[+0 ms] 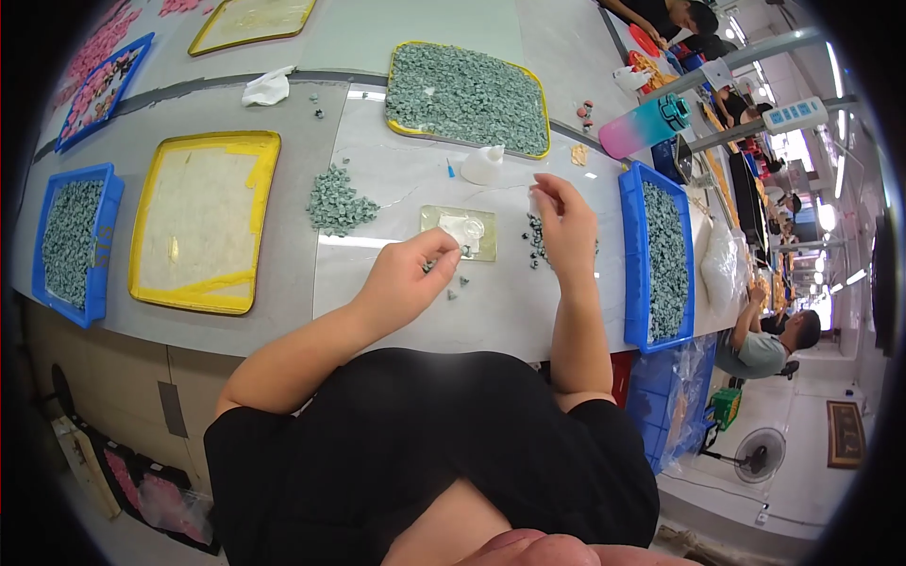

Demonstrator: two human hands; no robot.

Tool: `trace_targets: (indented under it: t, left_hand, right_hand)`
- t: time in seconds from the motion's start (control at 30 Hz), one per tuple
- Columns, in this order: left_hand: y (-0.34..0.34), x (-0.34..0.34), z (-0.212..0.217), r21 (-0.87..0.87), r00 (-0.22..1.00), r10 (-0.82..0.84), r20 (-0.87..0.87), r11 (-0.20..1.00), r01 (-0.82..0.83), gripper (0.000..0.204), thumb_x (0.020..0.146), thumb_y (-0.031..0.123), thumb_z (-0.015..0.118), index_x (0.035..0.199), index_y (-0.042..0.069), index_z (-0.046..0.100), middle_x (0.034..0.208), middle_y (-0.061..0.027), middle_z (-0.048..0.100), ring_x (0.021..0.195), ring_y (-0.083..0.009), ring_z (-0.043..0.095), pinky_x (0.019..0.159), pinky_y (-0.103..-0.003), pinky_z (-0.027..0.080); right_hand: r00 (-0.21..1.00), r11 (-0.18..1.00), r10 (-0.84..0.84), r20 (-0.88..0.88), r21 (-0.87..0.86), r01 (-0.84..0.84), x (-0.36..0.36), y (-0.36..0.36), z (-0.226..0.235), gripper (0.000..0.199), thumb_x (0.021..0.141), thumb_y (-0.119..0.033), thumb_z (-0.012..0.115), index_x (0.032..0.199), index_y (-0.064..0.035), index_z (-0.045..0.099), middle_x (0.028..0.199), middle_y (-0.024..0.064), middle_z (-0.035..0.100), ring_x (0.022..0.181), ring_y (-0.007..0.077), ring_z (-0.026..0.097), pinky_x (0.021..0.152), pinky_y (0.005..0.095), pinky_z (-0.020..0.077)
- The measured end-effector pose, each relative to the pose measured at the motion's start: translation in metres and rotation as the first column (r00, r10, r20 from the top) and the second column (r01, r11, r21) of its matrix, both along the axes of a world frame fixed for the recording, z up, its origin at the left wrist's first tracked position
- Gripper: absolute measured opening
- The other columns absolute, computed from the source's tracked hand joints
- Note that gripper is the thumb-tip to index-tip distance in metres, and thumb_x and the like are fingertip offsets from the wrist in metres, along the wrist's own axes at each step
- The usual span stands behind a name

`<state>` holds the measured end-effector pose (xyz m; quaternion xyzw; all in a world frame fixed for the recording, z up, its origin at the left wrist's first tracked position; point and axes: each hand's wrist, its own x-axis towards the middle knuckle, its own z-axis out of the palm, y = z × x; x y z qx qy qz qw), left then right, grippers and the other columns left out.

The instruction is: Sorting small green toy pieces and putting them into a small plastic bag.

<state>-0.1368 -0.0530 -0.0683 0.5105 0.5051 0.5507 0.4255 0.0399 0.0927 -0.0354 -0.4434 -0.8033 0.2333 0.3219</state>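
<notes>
My left hand [415, 274] is closed in a pinch at the near edge of a small clear plate [486, 247] with a white patch on it. A small green piece [466, 251] shows at its fingertips, and loose pieces [452, 294] lie just below. My right hand [569, 226] is raised to the right of the plate, thumb and fingers bent together; what they hold, if anything, is too small to name. Small dark pieces [536, 247] lie beside and partly under it. Beyond the plate stands a white squeeze bottle [484, 165], with a blue-tipped needle cap [450, 170] alongside.
A green heap [340, 203] lies left of the plate. Green pieces fill a yellow-rimmed tray [547, 141] behind and blue bins at left [113, 203] and right [632, 255]. A bare yellow-rimmed tray [203, 217], white cloth [267, 88] and pink-teal bottle [634, 130] also stand around. Other people sit far right.
</notes>
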Motion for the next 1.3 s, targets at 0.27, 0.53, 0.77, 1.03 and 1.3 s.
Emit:
trace_targets:
  t: [0.27,0.53,0.77,1.03,1.3]
  left_hand:
    - [0.01,0.007,0.013,-0.312,0.704,-0.091,0.704,0.851,0.423,0.01,0.093,0.014,0.052,0.087,0.006,0.051,0.06,0.0041,0.037,0.05,-0.0035,0.028,0.042,-0.02,0.021]
    - [0.017,0.012,0.002,-0.242,0.713,-0.085,0.696,0.907,0.344,0.014,0.095,0.016,0.049,0.086,0.006,0.05,0.059,0.0035,0.037,0.049,-0.0042,0.029,0.042,-0.021,0.022]
    - [0.02,0.008,-0.004,-0.233,0.711,-0.092,0.697,0.909,0.345,0.014,0.095,0.016,0.049,0.087,0.005,0.051,0.06,0.0036,0.038,0.049,-0.004,0.03,0.042,-0.02,0.022]
    - [0.025,0.005,-0.005,-0.277,0.698,-0.079,0.712,0.882,0.382,0.012,0.095,0.016,0.05,0.087,0.006,0.05,0.061,0.0041,0.039,0.05,-0.0033,0.03,0.042,-0.019,0.021]
    - [0.032,0.02,-0.031,-0.565,0.91,-0.095,0.403,0.757,0.329,0.018,0.093,0.021,0.054,0.083,0.007,0.052,0.063,0.0033,0.043,0.05,-0.0037,0.032,0.042,-0.02,0.023]
  right_hand:
    - [0.999,0.999,0.038,-0.039,0.018,-0.038,0.01,0.025,-0.033,0.023,0.091,-0.014,0.057,0.111,-0.0013,0.061,0.097,0.0099,0.067,0.088,0.014,0.062,0.078,0.0253,0.0471]
    - [0.941,0.909,0.329,-0.076,-0.244,-0.338,0.005,-0.045,0.006,0.02,0.086,-0.004,0.062,0.105,-0.0014,0.065,0.092,0.0082,0.067,0.083,0.0136,0.063,0.075,0.025,0.0475]
    - [0.913,0.841,0.262,-0.313,-0.389,-0.375,0.006,-0.052,-0.01,0.021,0.081,-0.006,0.068,0.102,-0.004,0.068,0.086,0.008,0.068,0.075,0.0139,0.066,0.068,0.0248,0.05]
    - [0.91,0.818,0.314,-0.273,-0.408,-0.405,0.006,-0.047,-0.011,0.022,0.083,0.001,0.064,0.104,-0.0007,0.067,0.086,0.0093,0.068,0.077,0.0135,0.065,0.068,0.0232,0.0497]
    - [0.985,0.973,0.162,-0.059,-0.159,-0.169,0.035,-0.004,-0.012,0.02,0.087,-0.001,0.057,0.105,-0.0018,0.066,0.086,0.0067,0.068,0.074,0.0116,0.063,0.067,0.0229,0.0484]
